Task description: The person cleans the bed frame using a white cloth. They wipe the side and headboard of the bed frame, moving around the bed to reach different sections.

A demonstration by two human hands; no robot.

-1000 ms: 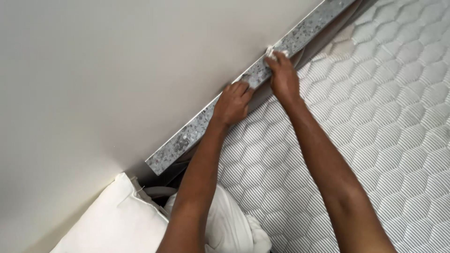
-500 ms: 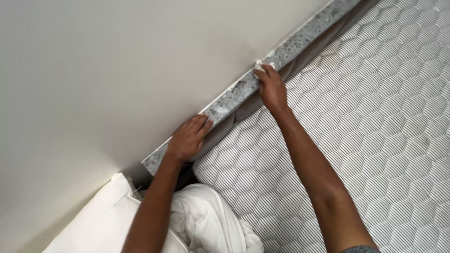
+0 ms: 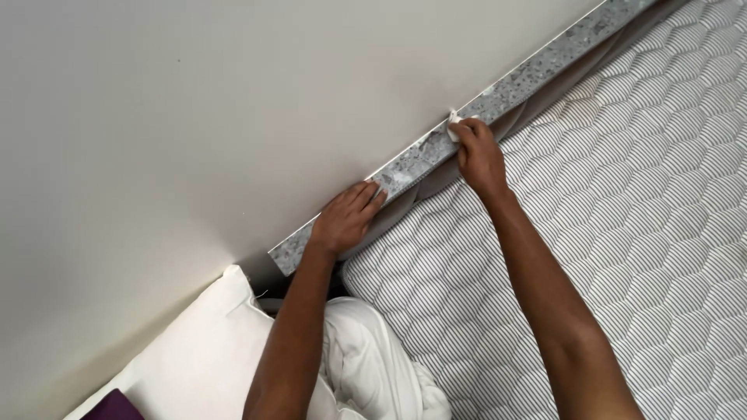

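A long grey speckled stone ledge (image 3: pixel 545 66) runs diagonally along the foot of a pale wall (image 3: pixel 233 101). My left hand (image 3: pixel 346 218) lies flat on the ledge near its lower end, fingers together. My right hand (image 3: pixel 481 155) presses a small white cloth (image 3: pixel 454 126) onto the ledge farther up. Both forearms reach in from the bottom of the head view.
A quilted mattress (image 3: pixel 638 218) with a hexagon stripe pattern fills the right side, tight against the ledge. White pillows (image 3: pixel 202 350) and bunched white bedding (image 3: pixel 373 365) lie at the bottom left. A dark purple object (image 3: pixel 113 408) shows at the bottom edge.
My left hand has slid down the ledge toward its lower end. My right hand with the cloth has stayed on the ledge, the two hands now farther apart.
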